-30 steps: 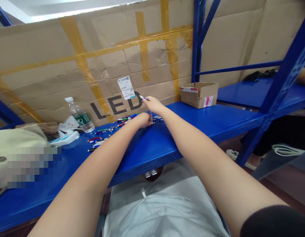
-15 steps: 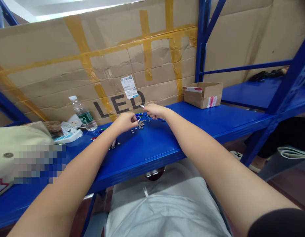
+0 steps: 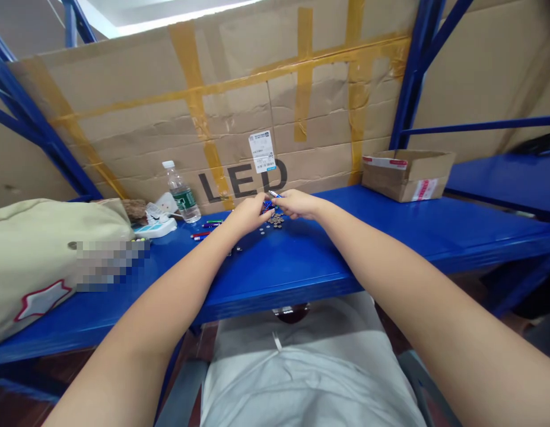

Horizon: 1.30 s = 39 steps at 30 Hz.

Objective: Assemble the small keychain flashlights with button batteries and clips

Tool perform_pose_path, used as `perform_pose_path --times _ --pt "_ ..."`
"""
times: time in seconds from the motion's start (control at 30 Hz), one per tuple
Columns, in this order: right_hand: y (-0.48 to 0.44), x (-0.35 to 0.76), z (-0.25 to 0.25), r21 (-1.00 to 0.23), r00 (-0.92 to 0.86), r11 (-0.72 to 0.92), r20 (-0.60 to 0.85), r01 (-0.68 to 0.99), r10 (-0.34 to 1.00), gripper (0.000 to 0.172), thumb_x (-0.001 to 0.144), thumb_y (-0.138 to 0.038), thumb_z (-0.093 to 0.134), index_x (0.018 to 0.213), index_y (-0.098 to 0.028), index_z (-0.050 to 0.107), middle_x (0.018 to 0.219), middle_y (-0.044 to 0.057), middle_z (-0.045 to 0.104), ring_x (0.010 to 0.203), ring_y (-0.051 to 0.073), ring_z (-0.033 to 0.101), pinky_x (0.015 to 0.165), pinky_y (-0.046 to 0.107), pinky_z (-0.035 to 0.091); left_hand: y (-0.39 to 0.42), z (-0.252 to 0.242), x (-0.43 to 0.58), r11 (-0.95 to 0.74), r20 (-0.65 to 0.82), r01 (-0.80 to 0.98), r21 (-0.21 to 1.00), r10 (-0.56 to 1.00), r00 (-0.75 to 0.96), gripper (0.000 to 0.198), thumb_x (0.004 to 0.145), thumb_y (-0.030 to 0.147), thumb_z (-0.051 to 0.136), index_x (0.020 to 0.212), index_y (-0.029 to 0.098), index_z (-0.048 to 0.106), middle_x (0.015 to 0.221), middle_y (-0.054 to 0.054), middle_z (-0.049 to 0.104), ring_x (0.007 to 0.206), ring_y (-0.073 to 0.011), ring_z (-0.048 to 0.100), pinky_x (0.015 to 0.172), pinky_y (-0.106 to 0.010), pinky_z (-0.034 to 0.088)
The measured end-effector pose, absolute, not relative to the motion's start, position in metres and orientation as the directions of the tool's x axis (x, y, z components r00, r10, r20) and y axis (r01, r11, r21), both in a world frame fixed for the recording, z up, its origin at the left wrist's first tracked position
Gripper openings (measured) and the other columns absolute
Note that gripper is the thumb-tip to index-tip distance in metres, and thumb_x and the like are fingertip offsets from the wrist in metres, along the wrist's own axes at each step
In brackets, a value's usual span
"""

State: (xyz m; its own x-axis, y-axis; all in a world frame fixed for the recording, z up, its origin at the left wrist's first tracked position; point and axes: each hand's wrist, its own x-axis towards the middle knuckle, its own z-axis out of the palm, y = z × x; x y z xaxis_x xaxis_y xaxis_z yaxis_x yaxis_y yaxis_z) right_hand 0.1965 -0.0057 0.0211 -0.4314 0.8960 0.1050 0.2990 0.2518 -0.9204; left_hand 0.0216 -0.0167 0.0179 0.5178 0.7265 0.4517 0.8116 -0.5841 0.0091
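My right hand (image 3: 296,203) is closed on a slim blue-and-silver pen (image 3: 275,194), whose end points up and left towards my other hand. Close on its left is my left hand (image 3: 248,214), thumb and fingers apart around a gap. Through that gap shows a cluster of shiny blue pieces (image 3: 268,206), too small to name exactly. Below both hands lies a little heap of small round coin-like discs (image 3: 276,221) on the blue tabletop (image 3: 275,267). Several pens (image 3: 202,235) lie left of my left hand, partly hidden by the forearm.
A water bottle (image 3: 183,198) stands by a white power strip (image 3: 156,228) at the back left. The pale cloth bag (image 3: 43,237) covers the left end. An open cardboard box (image 3: 406,178) sits at the back right. Taped cardboard (image 3: 239,130) walls off the rear.
My view has swung left, so the bench items appear further right. My left hand has come nearer the right one, and its thumb and fingers have parted. The right hand still holds the pen.
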Motion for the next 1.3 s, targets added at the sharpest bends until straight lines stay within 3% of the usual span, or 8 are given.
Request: perform_pose_path --times 0.13,0.23,0.53,0.73,0.9,1.0,1.17,1.3 --pt "-0.008 0.193 0.021 -0.959 -0.451 0.198 0.089 0.201 0.888 0.029 0.095 -0.025 0.045 0.068 -0.019 0.036 0.050 -0.010 0.023 0.041 0.004 0.019 0.039 0.019 0.016 -0.016 0.018 0.022 -0.477 0.360 0.841 -0.254 0.761 0.540 0.031 0.094 0.035 0.036 0.106 0.012 0.054 0.098 -0.014 0.066 0.088 -0.0244 0.063 0.073 -0.032 0.044" --pt "-0.009 0.191 0.021 -0.966 -0.470 0.186 0.083 0.177 0.879 0.032 0.096 -0.024 0.042 0.066 -0.019 0.033 0.050 -0.010 0.023 0.041 0.004 0.017 0.039 0.019 0.015 -0.019 0.019 0.023 -0.420 0.334 0.849 -0.320 0.789 0.516 0.033 0.095 0.035 0.033 0.111 0.011 0.049 0.102 -0.015 0.066 0.090 -0.0265 0.064 0.072 -0.033 0.045" --pt "-0.012 0.190 0.021 -0.968 -0.507 0.172 0.057 0.182 0.860 0.032 0.097 -0.025 0.040 0.066 -0.020 0.033 0.050 -0.010 0.021 0.040 0.005 0.016 0.039 0.019 0.015 -0.021 0.024 0.019 -0.434 0.230 0.846 -0.309 0.829 0.509 0.032 0.094 0.039 0.033 0.111 0.014 0.046 0.099 -0.015 0.067 0.084 -0.0274 0.065 0.071 -0.033 0.043" --pt "-0.007 0.192 0.019 -0.961 -0.514 0.184 0.053 0.208 0.856 0.029 0.097 -0.026 0.038 0.068 -0.020 0.033 0.051 -0.010 0.022 0.040 0.005 0.018 0.039 0.019 0.016 -0.019 0.021 0.019 -0.384 0.263 0.857 -0.343 0.837 0.480 0.033 0.095 0.038 0.030 0.109 0.013 0.048 0.098 -0.015 0.067 0.086 -0.0277 0.065 0.072 -0.033 0.043" --pt "-0.003 0.197 0.019 -0.759 -0.480 0.348 0.054 0.551 0.876 0.030 0.092 -0.044 0.045 0.076 -0.019 0.044 0.054 -0.006 0.036 0.040 0.006 0.031 0.039 0.021 0.027 -0.016 0.021 0.016 -0.320 0.285 0.891 -0.322 0.865 0.414 0.036 0.096 0.037 0.028 0.109 0.011 0.049 0.100 -0.017 0.067 0.090 -0.0296 0.065 0.072 -0.034 0.044" --pt "-0.005 0.199 0.020 -0.637 -0.519 0.409 0.017 0.653 0.854 0.032 0.090 -0.049 0.047 0.078 -0.019 0.047 0.057 -0.004 0.041 0.041 0.007 0.035 0.040 0.022 0.032 -0.015 0.022 0.013 -0.305 0.290 0.904 -0.300 0.874 0.391 0.036 0.096 0.038 0.027 0.107 0.011 0.050 0.103 -0.017 0.066 0.093 -0.0298 0.064 0.072 -0.033 0.044" --pt "-0.005 0.196 0.018 -0.609 -0.557 0.476 0.066 0.635 0.828 0.031 0.090 -0.048 0.046 0.078 -0.020 0.048 0.061 -0.003 0.043 0.044 0.007 0.037 0.042 0.022 0.035 -0.016 0.022 0.015 -0.312 0.272 0.904 -0.292 0.879 0.391 0.037 0.096 0.037 0.027 0.109 0.011 0.049 0.103 -0.018 0.066 0.093 -0.0303 0.064 0.073 -0.034 0.045" --pt "-0.004 0.195 0.017 -0.683 -0.569 0.462 0.082 0.565 0.818 0.030 0.092 -0.045 0.043 0.076 -0.020 0.046 0.058 -0.005 0.037 0.043 0.007 0.033 0.041 0.021 0.032 -0.017 0.022 0.017 -0.313 0.290 0.911 -0.268 0.876 0.386 0.037 0.096 0.037 0.026 0.108 0.010 0.049 0.101 -0.018 0.066 0.092 -0.0310 0.064 0.072 -0.034 0.045"
